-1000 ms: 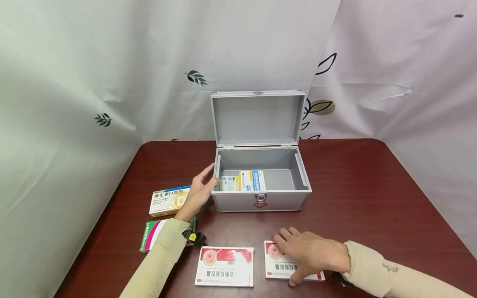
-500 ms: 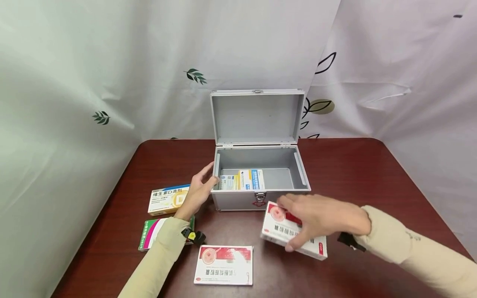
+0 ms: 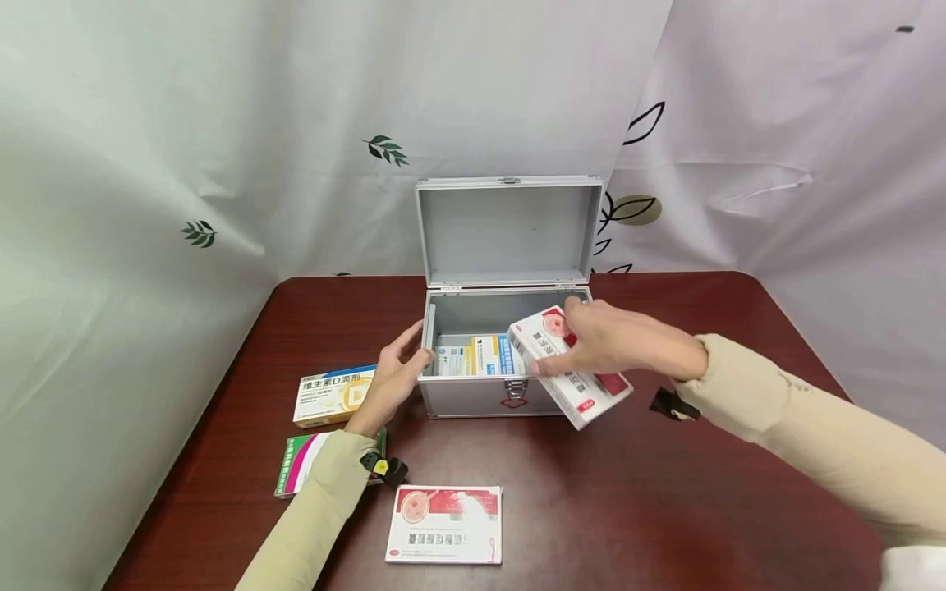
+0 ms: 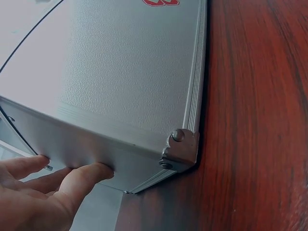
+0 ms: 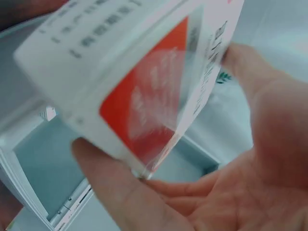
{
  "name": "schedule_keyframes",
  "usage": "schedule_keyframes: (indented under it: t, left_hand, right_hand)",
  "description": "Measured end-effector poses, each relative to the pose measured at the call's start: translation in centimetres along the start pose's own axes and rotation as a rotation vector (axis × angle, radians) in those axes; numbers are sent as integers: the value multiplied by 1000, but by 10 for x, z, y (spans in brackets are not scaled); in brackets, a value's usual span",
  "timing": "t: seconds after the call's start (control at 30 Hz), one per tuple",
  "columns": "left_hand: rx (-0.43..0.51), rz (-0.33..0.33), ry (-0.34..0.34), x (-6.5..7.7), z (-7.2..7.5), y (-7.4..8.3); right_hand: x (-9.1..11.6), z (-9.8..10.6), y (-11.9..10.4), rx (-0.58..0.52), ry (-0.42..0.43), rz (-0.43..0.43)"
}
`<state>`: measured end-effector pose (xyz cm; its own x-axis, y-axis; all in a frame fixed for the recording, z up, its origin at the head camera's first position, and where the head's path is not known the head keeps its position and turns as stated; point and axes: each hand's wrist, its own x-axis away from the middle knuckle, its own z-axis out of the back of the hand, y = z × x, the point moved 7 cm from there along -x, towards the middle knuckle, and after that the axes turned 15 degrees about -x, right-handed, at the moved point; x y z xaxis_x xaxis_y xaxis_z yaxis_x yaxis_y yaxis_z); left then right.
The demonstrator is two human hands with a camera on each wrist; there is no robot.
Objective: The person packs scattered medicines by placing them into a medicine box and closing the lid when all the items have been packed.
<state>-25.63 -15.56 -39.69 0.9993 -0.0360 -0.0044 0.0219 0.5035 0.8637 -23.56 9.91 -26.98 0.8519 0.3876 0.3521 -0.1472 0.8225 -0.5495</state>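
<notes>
Pale leaf-printed cloth [image 3: 517, 90] hangs behind a dark red table [image 3: 680, 484], where a metal case [image 3: 461, 400] stands with its lid [image 3: 513, 234] raised. Tilted over the case's front edge toward its right side, a red-and-white box [image 3: 575, 394] is pinched between the thumb and fingers of the right hand [image 3: 617, 336], while the left hand [image 3: 395, 377] has its fingers spread against the case's left side. The box is probably light card, fairly stiff but crushable, with a slightly slick, glossy face, so a gentle grip across opposite long edges should suit it best.
</notes>
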Motion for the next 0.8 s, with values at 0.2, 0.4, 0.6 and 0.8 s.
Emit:
schedule_keyframes:
  t: [0.2, 0.4, 0.6, 0.8]
  left_hand:
    - [7, -6, 13, -1, 2, 1]
    - [15, -7, 25, -2, 0, 1]
    - [8, -15, 34, -1, -1, 0]
    - [17, -22, 31, -2, 0, -1]
  right_hand:
    - [-30, 13, -2, 48, -8, -30]
    - [-61, 15, 16, 7, -95, -163]
    - [-86, 9, 27, 74, -114, -220]
    - [-101, -2, 36, 114, -142, -306]
